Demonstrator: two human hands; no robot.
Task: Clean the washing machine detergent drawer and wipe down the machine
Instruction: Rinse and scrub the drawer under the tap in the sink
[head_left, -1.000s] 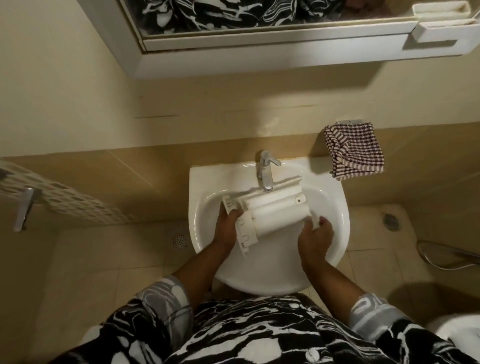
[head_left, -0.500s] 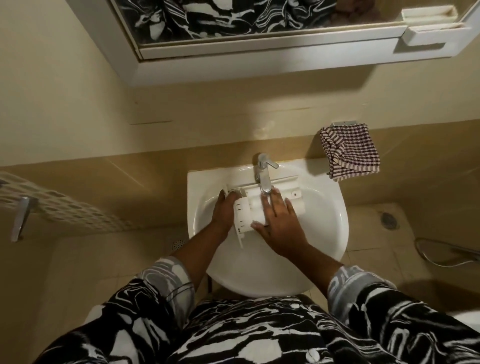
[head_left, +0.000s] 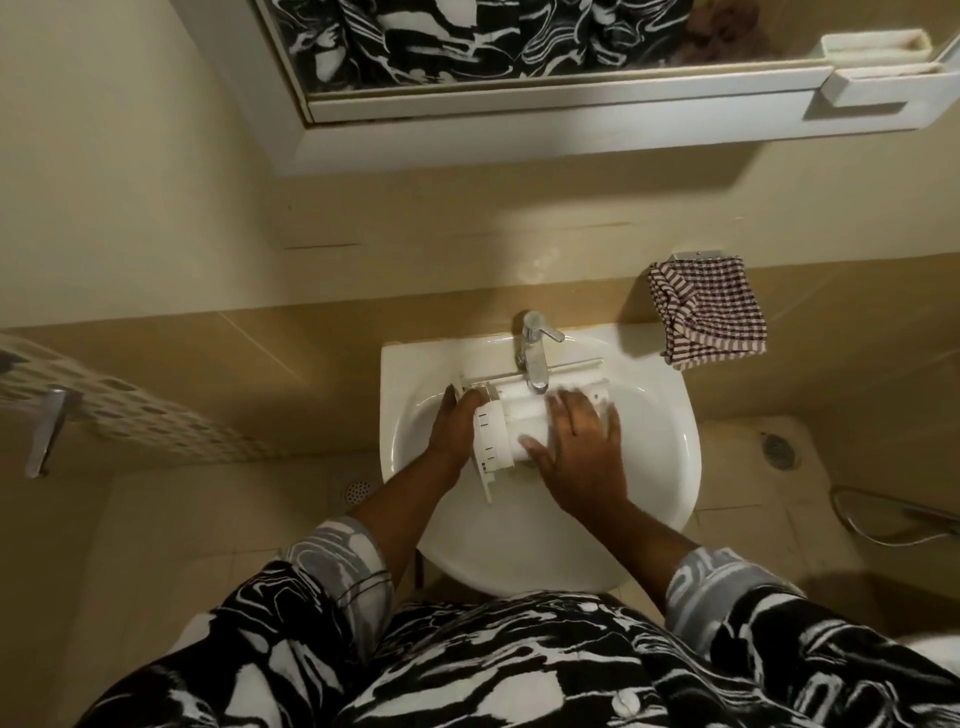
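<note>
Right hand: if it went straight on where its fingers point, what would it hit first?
Probably the tap: the right hand lies flat on the drawer, its fingers aimed roughly at the spout just ahead. Depth is unclear; it might pass beneath.

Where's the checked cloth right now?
In the head view, the checked cloth hangs on the wall, right of the tap, just above the back right corner of the sink.

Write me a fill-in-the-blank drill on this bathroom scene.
Left hand and right hand are on the detergent drawer, inside the white ____. The hand curled round the drawer's end panel is the ____ one. The checked cloth hangs to the tap's ____.
Missing: sink; left; right.
</note>
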